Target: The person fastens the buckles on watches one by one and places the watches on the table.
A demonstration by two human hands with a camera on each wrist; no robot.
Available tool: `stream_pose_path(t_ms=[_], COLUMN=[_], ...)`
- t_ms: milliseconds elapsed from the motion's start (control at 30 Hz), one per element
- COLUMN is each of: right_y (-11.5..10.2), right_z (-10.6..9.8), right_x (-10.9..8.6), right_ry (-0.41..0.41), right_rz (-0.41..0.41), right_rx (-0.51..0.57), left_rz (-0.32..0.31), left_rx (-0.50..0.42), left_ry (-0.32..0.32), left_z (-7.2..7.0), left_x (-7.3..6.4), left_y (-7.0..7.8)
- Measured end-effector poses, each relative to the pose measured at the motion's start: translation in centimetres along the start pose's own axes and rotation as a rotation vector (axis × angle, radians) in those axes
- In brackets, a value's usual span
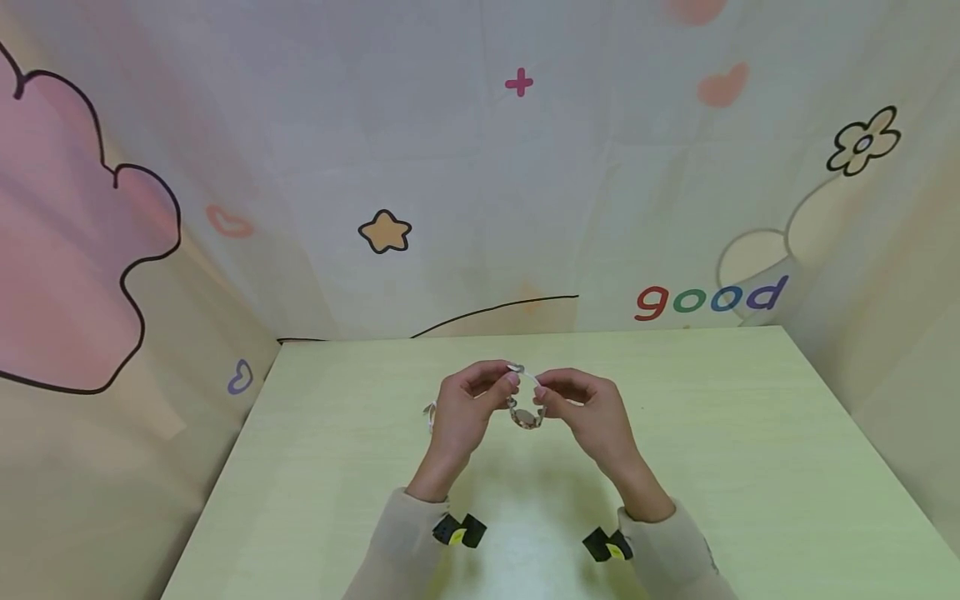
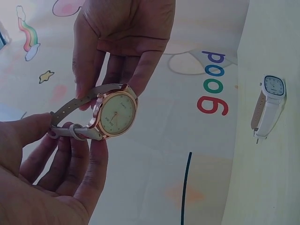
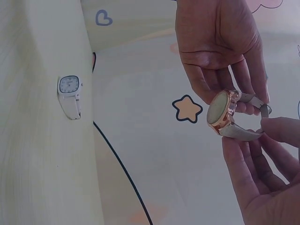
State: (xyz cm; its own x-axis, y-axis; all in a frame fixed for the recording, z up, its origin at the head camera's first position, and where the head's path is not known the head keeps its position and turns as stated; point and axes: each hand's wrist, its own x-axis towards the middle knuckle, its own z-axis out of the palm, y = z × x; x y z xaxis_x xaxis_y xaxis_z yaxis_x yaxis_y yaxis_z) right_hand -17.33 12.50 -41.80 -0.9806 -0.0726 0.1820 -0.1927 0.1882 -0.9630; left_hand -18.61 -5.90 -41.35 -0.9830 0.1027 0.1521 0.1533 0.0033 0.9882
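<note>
Above the table, both hands hold a wristwatch [image 2: 118, 115] with a round pale dial, a rose-gold case and a light strap. My left hand [image 1: 463, 410] pinches the strap on its side, by the strap loop and buckle end seen in the left wrist view. My right hand [image 1: 595, 410] pinches the other strap length between thumb and fingers. The strap bends into a loop, its ends close together; whether they are fastened I cannot tell. The dial hangs lowest in the head view, facing away from the palms.
A second watch [image 3: 69, 85], white with a squarish dial, lies on the pale table [image 1: 750, 467]; the left hand partly hides it in the head view. A printed curtain [image 1: 480, 167] with a star and the word "good" stands behind the table.
</note>
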Motion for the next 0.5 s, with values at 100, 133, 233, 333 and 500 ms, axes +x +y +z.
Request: stream_pose_path(t_ms=[100, 133, 233, 333, 500], right_y=[0.07, 0.11, 0.27, 0.46, 0.60], right_z=[-0.01, -0.02, -0.04, -0.08, 0.00], right_x=[0.02, 0.03, 0.06, 0.07, 0.00], right_ry=[-0.008, -0.010, -0.023, -0.037, -0.071], right_rz=[0.006, 0.006, -0.003, -0.019, -0.037], right_rx=[-0.008, -0.011, -0.015, -0.015, 0.018], left_rz=[-0.003, -0.003, -0.002, 0.002, 0.018], left_rx=[-0.001, 0.000, 0.005, 0.010, -0.010], left_ry=[-0.011, -0.014, -0.023, -0.028, -0.012], left_z=[-0.03, -0.05, -0.12, -0.15, -0.09], left_x=[-0.02, -0.04, -0.10, -0.18, -0.31], left_y=[0.04, 0.07, 0.03, -0.02, -0.23])
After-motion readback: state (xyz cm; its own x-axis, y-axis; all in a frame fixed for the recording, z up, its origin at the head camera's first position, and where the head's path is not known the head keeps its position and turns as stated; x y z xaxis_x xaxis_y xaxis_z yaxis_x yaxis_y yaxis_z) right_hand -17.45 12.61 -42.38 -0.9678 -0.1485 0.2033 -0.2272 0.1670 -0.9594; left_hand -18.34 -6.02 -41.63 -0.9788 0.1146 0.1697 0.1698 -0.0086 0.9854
